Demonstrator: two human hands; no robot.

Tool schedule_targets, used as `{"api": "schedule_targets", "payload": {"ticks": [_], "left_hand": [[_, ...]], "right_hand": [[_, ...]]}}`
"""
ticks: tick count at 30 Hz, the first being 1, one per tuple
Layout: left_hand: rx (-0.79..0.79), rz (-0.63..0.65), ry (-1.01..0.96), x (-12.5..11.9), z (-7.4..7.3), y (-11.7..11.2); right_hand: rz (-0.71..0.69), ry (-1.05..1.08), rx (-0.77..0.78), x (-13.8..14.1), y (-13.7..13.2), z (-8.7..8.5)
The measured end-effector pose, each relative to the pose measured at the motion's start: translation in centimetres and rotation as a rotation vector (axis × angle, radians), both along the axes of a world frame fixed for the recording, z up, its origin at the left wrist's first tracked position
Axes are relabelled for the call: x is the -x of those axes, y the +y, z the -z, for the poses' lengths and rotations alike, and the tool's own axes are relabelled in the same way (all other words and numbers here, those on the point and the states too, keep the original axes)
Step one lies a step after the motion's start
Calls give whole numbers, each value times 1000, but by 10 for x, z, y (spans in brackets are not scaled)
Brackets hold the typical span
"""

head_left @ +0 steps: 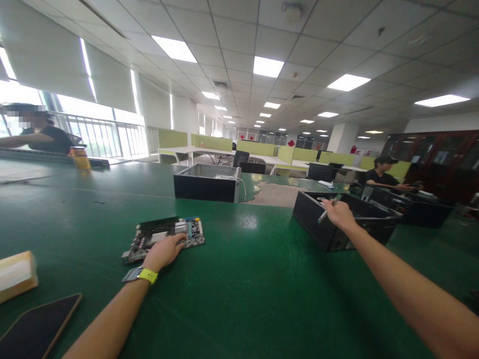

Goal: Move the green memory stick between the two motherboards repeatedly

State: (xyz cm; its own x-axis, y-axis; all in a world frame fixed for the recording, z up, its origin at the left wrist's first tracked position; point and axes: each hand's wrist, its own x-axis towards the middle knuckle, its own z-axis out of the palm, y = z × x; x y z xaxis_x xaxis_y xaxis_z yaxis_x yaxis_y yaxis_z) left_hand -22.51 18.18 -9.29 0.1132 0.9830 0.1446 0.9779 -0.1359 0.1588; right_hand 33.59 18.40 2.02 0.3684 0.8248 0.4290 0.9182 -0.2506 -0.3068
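Note:
My left hand (164, 251) rests on the near edge of a green motherboard (163, 236) that lies flat on the green table mat (239, 279); its fingers curl over the board's edge. A watch with a yellow strap (141, 274) is on that wrist. My right hand (339, 213) is stretched out to the right and closed round a screwdriver (329, 208). It hovers over the near rim of an open black computer case (344, 222).
A second open case (207, 184) stands farther back at centre. A wooden block (17, 274) and a dark phone (35, 326) lie near left. An orange bottle (80, 157) stands far left. One person sits at the far left, another at the right behind more cases.

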Motion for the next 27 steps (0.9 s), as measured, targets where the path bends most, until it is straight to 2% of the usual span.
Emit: {"api": "schedule_targets", "payload": {"ticks": [3,6,10,15,21,24,27], "left_hand": [[-12,-9,17,4,0,2],[-11,-10,18,5,-1,0],[-12,-33,10,3,-3,-4],[-23,-45,26,0,-4,-7],[-43,-13,20,4,-1,-4],[-61,-16,-20,4,2,0],[-166,-6,-67,-4,2,4]], "right_hand": [[92,84,176,-31,20,3],[109,97,224,-51,26,14],[106,75,246,-67,28,24],[170,48,350,-74,32,26],[247,9,289,-47,10,30],[217,-23,209,-19,-13,33],[164,-63,125,22,-42,34]]}}
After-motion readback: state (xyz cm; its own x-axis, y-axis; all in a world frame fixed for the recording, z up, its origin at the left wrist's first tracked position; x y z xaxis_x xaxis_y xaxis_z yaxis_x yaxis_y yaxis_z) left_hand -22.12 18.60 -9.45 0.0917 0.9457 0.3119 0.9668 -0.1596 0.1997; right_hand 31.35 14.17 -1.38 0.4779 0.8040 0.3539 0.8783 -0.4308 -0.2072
